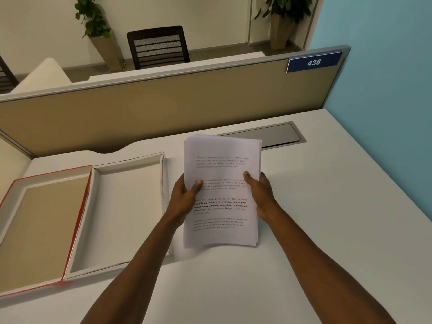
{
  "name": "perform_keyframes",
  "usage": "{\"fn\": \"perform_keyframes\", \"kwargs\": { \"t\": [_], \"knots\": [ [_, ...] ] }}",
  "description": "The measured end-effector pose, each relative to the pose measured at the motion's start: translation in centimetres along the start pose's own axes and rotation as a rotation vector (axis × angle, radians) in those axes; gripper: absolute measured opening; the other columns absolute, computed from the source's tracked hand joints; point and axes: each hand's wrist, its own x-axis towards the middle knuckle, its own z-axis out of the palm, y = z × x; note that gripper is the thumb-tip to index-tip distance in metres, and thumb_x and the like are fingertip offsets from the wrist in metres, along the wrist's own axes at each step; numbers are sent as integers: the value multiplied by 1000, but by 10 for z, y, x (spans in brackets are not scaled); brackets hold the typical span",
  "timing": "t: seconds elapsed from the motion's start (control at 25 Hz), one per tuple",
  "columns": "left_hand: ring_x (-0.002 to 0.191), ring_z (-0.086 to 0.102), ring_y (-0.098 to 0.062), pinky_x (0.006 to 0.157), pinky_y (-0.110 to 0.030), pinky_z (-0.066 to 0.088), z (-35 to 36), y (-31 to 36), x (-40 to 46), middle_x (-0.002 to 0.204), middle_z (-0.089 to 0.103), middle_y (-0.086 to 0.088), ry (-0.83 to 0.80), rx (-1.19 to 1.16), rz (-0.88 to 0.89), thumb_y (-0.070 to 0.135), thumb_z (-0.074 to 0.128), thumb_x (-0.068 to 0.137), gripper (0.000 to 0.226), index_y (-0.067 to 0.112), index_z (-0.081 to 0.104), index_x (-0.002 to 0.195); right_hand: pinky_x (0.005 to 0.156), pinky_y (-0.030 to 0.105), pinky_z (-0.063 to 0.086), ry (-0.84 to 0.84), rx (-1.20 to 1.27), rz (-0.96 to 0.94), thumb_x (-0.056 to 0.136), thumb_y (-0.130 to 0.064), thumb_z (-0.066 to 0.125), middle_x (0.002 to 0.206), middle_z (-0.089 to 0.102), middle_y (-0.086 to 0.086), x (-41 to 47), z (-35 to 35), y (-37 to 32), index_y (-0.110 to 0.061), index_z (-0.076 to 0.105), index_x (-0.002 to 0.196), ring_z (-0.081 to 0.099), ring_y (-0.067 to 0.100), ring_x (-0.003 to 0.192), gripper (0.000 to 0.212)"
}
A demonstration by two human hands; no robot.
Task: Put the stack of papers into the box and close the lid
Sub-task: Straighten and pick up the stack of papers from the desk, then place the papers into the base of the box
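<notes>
A stack of printed white papers (222, 160) is held upright above the desk, its lower edge lifted off the surface. My left hand (184, 197) grips its left edge with the thumb on the front page. My right hand (260, 192) grips the right edge the same way. Just left of the papers lies the open box (131, 164), a shallow white tray with nothing in it. Its lid (42, 218), red-edged with a tan inside, lies flat and open to the left, joined along the box's left side.
The white desk (327, 218) extends right and toward me. A grey cable hatch (275, 136) sits behind the papers. A tan partition (163, 108) with a blue "438" sign (314, 62) closes the back. A blue wall (385, 90) stands at right.
</notes>
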Motion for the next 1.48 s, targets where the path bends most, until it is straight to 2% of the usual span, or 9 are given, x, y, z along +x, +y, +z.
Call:
{"fn": "perform_keyframes", "kwargs": {
  "t": [0.16, 0.4, 0.52, 0.64, 0.92, 1.12, 1.28, 1.36, 1.48],
  "knots": [
    [100, 75, -25, 77, -41, 65, 2, 11, -1, 118, 73, -3, 59, -69, 81, 40, 61, 92, 45, 21, 56, 133, 67, 30, 64, 84, -184, -347, 96, -48, 54, 106, 67, -9, -15, 11, -14, -31, 48, 119, 71, 15, 89, 29],
    [111, 70, -26, 90, -52, 61, 3, 4, -16, 122, 72, 1, 90, -97, 102, 31, 72, 85, 53, 23, 57, 135, 74, 27, 63, 3, -199, -532, 88, -39, 66, 110, 65, -6, -35, -1, -5, -27, 48, 125, 68, 9, 100, 43],
    [114, 68, -29, 90, -54, 61, 5, 8, -17, 126, 69, -1, 150, -117, 144, 31, 75, 82, 60, 24, 53, 138, 77, 26, 61, -37, -109, -531, 85, -25, 70, 113, 64, -11, -39, -11, 3, -28, 45, 129, 66, 10, 104, 51],
    [117, 66, -31, 93, -60, 58, 12, 10, -20, 128, 67, -2, 163, -71, 150, 33, 74, 82, 65, 22, 50, 141, 79, 20, 59, -1, -126, -502, 86, -27, 67, 114, 66, -10, -47, -7, 8, -50, 49, 120, 66, 6, 103, 45],
    [121, 62, -26, 97, -60, 56, 13, -6, -24, 132, 63, 2, 155, -19, 130, 24, 68, 91, 56, 27, 45, 142, 75, 17, 59, 35, -257, -542, 92, -29, 61, 115, 63, -5, -50, -9, 18, -52, 42, 113, 66, 6, 101, 37],
    [114, 62, -25, 96, -54, 58, 5, 1, -24, 126, 61, 5, 165, 165, 154, 14, 61, 98, 47, 22, 45, 141, 60, 8, 54, 45, -621, -647, 98, -26, 57, 115, 67, 13, -42, -14, 10, -12, 43, 121, 64, 17, 84, 31],
    [106, 69, -25, 87, -49, 63, -20, 16, -37, 125, 65, 1, 163, 218, 157, 20, 63, 96, 42, 21, 49, 136, 57, 6, 53, 6, -622, -589, 96, -30, 61, 112, 66, 1, -50, 1, -6, -14, 47, 121, 66, 6, 78, 33],
    [101, 73, -24, 84, -47, 64, -39, 25, -45, 123, 69, 0, 192, 170, 109, 23, 67, 94, 41, 25, 52, 132, 62, 10, 56, -31, -550, -552, 94, -29, 65, 113, 66, -3, -57, 15, -14, -17, 50, 121, 67, 2, 84, 33],
    [89, 79, -26, 73, -43, 66, -79, 42, -56, 115, 76, -4, 225, -45, 12, 27, 74, 90, 40, 24, 60, 127, 78, 34, 62, -121, -367, -435, 94, -25, 68, 119, 69, 0, -66, 44, -25, -18, 56, 124, 71, 17, 97, 34]
  ]
}}
